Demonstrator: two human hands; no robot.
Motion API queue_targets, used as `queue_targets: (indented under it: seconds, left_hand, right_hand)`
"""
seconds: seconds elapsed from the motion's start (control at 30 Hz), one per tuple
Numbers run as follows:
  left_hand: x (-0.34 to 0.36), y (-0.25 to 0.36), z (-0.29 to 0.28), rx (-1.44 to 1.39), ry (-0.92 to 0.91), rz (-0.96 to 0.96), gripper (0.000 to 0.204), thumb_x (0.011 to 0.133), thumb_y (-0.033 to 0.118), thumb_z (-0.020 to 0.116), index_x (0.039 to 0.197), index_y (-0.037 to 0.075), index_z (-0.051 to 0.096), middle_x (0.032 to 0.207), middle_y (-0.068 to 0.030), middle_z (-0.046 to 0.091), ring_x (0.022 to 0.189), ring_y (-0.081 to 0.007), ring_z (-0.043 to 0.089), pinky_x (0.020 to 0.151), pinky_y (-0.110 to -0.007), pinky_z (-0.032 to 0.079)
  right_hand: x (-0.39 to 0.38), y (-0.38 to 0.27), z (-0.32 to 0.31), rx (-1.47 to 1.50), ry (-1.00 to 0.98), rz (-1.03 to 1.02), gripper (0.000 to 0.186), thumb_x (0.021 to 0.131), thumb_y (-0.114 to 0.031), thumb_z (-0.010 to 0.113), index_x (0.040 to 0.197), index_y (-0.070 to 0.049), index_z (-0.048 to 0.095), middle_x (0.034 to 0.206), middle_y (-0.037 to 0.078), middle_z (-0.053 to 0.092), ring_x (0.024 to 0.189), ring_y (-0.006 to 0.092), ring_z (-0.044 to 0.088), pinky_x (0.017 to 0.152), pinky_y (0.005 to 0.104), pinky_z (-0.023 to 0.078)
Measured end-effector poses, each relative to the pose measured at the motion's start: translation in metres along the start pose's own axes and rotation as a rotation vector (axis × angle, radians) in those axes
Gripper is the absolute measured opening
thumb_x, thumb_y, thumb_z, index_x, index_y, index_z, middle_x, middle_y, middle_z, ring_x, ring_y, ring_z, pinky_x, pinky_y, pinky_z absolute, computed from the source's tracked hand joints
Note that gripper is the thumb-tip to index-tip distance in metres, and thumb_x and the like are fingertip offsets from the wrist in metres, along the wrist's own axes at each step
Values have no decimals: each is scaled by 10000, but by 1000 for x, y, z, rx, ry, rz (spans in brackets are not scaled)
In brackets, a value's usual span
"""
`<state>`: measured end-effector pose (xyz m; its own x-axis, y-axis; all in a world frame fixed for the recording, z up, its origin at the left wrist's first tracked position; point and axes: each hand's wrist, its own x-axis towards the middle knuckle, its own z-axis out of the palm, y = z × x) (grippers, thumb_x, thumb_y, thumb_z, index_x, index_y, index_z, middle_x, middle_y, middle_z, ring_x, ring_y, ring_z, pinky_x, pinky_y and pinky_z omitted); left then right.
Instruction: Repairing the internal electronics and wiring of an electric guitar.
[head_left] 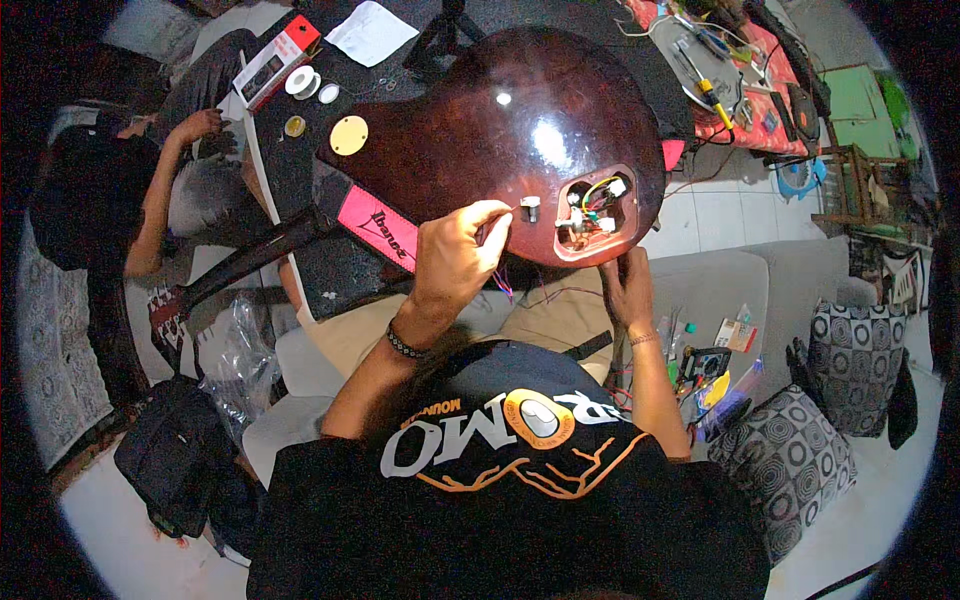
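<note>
A glossy dark-brown guitar body (pixel 490 130) lies back up, with an open control cavity (pixel 598 215) holding wires and electronic parts. My left hand (pixel 462 250) is pinched at its lower middle, beside a small metal cylinder (pixel 530 208); what the fingertips hold is too small to make out. My right hand (pixel 628 290) is at the lower right edge, fingers curled and partly hidden by the body; what they grip is unclear. Loose wires (pixel 505 285) hang below the guitar. A pink strap (pixel 380 228) lies to the left, near a round cream plate (pixel 349 135).
Another person (pixel 150 210) sits at left beside the dark tabletop (pixel 300 175), where solder spools (pixel 300 83), a boxed item (pixel 275 60) and paper (pixel 370 28) lie. Tools (pixel 715 95) rest on red cloth at upper right; more clutter (pixel 705 370) and cushions (pixel 780 460) are on the grey sofa.
</note>
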<state>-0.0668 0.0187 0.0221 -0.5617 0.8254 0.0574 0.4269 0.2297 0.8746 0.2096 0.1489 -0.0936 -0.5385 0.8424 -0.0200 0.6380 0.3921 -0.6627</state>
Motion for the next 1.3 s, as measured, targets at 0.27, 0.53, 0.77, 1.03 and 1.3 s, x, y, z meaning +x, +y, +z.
queue_targets:
  seconds: [0.27,0.53,0.77,1.03,1.3]
  left_hand:
    - [-1,-1,0,-21,17,11,157,933,137,738,1038,23,769,968,-188,771,862,-308,778,749,-365,605]
    - [0,1,-1,-30,15,20,161,935,107,737,1066,17,761,974,-190,773,873,-288,783,749,-355,605]
    - [1,3,-1,-13,12,22,170,938,112,734,1073,12,760,980,-190,771,874,-285,782,758,-350,606]
    - [-5,-7,-5,3,28,105,191,937,119,757,1108,33,766,1031,-135,790,878,-219,771,789,-317,593]
    - [-14,3,-11,-8,49,199,205,893,70,797,1097,62,776,1025,-137,787,883,-229,772,780,-328,604]
  right_hand:
    - [0,4,1,146,62,-7,464,1058,-350,587,1409,-48,554,1087,227,625,964,376,615,841,463,499]
    - [34,-120,-56,-204,477,-566,357,792,-176,858,1099,-89,699,1045,57,686,945,273,633,921,438,459]
    - [73,-183,-34,-284,102,-582,307,794,-292,859,1045,-144,762,1069,52,681,1068,267,605,990,452,392]
    - [78,-176,-24,-114,22,-606,228,836,-203,831,1037,-130,754,946,43,685,987,245,614,926,415,440]
    - [69,-182,-35,48,2,-537,242,824,-144,840,1052,-127,763,872,4,663,803,170,604,833,353,454]
